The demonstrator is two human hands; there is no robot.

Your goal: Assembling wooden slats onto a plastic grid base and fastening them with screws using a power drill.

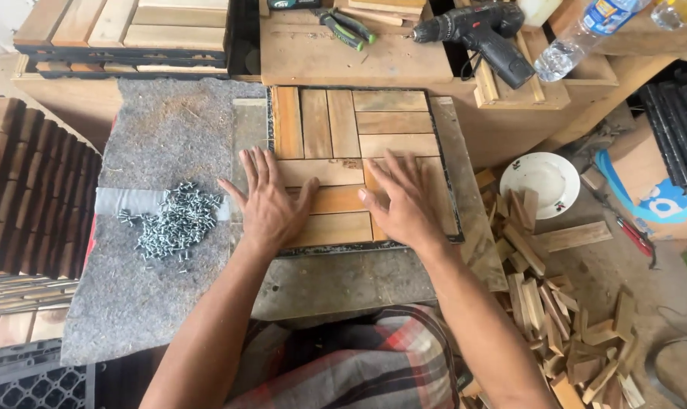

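- Checked cloth (pixel 358 363) covers the lap nearest the camera; above it, left hand (pixel 270 203) and right hand (pixel 402 198) lie flat, fingers spread, grasping nothing, on the wooden slat tile (pixel 358 129) atop the counter (pixel 336 280).
- Uneven pressure could shift loose slats.
- Nearby screws (pixel 175 220) could scatter if brushed.

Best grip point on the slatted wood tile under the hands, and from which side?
Probably the wood tile by its near corners, from the person's side. It lies flat, square, with a thin dark rim; left hand and right hand already press its near half, and the near edge is open.
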